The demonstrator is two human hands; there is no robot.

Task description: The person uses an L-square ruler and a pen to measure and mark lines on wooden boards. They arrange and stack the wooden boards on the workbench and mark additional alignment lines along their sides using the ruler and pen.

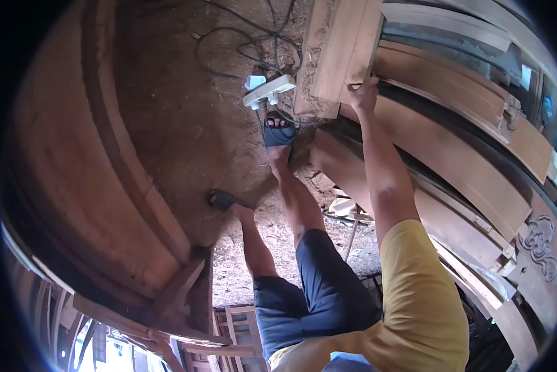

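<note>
My right hand is closed on the near corner of a flat wooden board, at the upper right of centre. Low on the left, my left hand is at the lower edge of a large curved-looking wooden panel, its fingers against the wood and partly hidden. That panel fills the left side of the view. Beside the near end of the board lies a white power strip with plugs in it.
A dark cable lies looped on the dusty floor. Long wooden planks are stacked along the right, one with a carved ornament. My sandalled feet stand between panel and stack. Wood shavings cover the floor near my legs.
</note>
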